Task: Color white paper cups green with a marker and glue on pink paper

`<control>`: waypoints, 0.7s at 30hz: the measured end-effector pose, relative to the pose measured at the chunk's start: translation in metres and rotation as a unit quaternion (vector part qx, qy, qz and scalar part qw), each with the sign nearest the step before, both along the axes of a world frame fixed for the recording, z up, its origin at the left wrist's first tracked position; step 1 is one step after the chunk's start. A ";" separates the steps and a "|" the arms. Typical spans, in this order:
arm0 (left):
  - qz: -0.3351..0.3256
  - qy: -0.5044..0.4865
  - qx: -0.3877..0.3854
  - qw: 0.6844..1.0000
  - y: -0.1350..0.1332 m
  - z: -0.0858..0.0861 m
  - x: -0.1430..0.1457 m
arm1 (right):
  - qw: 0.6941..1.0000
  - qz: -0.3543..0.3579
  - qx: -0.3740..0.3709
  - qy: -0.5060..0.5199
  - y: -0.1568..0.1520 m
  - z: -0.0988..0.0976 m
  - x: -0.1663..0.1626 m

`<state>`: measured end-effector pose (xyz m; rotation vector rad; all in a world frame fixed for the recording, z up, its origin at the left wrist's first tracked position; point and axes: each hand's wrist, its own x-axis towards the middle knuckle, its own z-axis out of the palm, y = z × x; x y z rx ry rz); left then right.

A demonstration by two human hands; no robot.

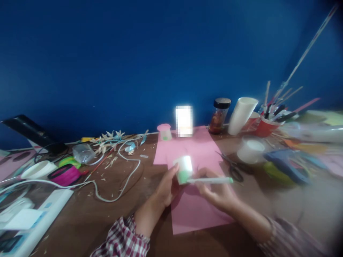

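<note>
My left hand (169,184) is closed round the side of a small white paper cup (184,163), which has a green patch (183,175) low on its side. Between the fingers of my right hand (214,191) lies a white marker with a green end (211,180); its tip meets the cup near the green patch. Both hands are over pink paper sheets (198,214) on the brown table. Behind them stands another small cup with a pink top (164,132) and a green mark, beside a bright white blurred-out rectangle (184,121).
Scissors (235,171), a clear tub (251,150), a jar with a black lid (219,116), stacked white cups (242,116) and a red cup of pens (269,125) stand rightward. Leftward are a white cable (128,185), a power strip (50,214), pink tape (64,175) and scraps.
</note>
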<state>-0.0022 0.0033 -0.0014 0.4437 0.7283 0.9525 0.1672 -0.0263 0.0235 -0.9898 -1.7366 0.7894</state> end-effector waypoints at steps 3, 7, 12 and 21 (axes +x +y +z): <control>0.001 -0.007 0.002 1.000 0.001 -0.001 0.000 | 1.000 -0.005 0.009 0.005 0.000 0.001 -0.001; 0.016 -0.010 0.010 1.000 0.000 -0.001 0.000 | 0.999 -0.023 0.017 0.014 0.002 -0.003 0.001; -0.033 -0.019 0.026 0.999 -0.003 0.000 0.001 | 0.999 -0.035 0.002 0.012 0.003 -0.008 0.002; -0.012 -0.031 0.027 0.999 -0.001 0.003 0.001 | 0.999 -0.028 0.008 0.023 0.003 -0.007 0.002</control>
